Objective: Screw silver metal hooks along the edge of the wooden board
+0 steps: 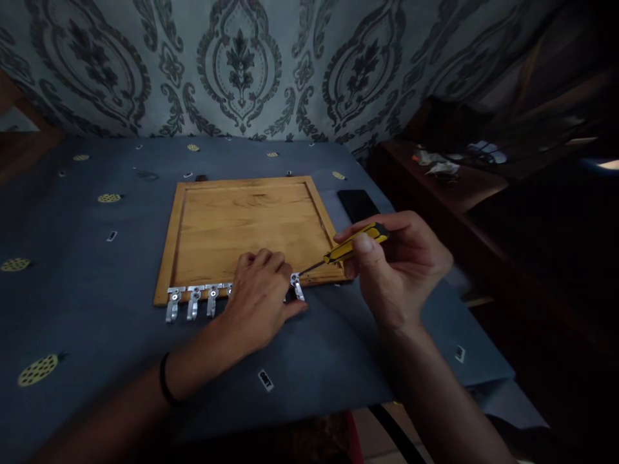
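A wooden board (242, 219) with a raised rim lies on a blue cloth. Along its near edge sit several metal hooks (193, 300). My left hand (261, 296) rests palm down on that edge with its fingers curled, pressing next to the rightmost hook (296, 285) and covering others. My right hand (396, 264) is closed round a yellow and black screwdriver (351, 245). Its tip meets the top of the rightmost hook.
The blue cloth (87, 283) with yellow dotted shapes covers the table. A black phone (358, 203) lies right of the board. A dark wooden shelf (445, 177) with small items stands at the right. Patterned wallpaper (242, 64) is behind the table.
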`<state>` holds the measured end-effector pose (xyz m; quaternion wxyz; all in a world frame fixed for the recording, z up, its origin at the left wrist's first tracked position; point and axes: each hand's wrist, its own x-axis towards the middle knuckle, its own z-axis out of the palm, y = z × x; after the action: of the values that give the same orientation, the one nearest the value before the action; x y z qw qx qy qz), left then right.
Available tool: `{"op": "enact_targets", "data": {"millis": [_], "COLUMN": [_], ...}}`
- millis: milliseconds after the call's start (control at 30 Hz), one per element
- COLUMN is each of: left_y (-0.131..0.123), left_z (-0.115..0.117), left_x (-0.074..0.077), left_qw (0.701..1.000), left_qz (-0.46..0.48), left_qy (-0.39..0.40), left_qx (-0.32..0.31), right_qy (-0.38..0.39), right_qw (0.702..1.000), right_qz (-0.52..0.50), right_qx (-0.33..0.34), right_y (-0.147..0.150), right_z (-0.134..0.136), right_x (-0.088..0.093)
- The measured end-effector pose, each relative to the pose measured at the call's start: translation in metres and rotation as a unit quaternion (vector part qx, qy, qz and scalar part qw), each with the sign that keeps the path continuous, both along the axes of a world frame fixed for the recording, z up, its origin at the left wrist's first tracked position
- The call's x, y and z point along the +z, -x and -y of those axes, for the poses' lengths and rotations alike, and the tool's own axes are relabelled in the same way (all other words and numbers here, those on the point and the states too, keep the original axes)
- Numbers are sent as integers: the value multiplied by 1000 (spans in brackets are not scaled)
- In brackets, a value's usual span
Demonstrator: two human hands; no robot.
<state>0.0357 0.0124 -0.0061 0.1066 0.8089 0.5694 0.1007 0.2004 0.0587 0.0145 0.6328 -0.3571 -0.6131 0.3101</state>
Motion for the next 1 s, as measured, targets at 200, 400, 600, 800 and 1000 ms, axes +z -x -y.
{"op": "enact_targets", "data": {"millis": [200, 400, 600, 800, 1000], "left_y": [0, 0, 0, 0, -1], "left_z": [0, -1, 0, 1, 0], "left_x": [-1, 0, 0, -3, -1], "left_qw": [1000, 1000, 1000, 1000, 1000], "left_qz": [-2, -4, -3, 3, -2], "left_qy": [-6, -7, -10, -16, 0], "left_qx": [5, 4, 4, 5, 6], "right_qy": [21, 32, 35, 38, 26], "right_qw": [1000, 999, 998, 991, 989], "right_qz": [12, 15, 14, 65, 55], "right_qx": [19, 32, 53, 106, 133], "right_y": [1, 2, 3, -5, -5], "right_z": [-1, 0, -2, -3, -5], "right_x": [-1, -1, -2, 2, 3]}}
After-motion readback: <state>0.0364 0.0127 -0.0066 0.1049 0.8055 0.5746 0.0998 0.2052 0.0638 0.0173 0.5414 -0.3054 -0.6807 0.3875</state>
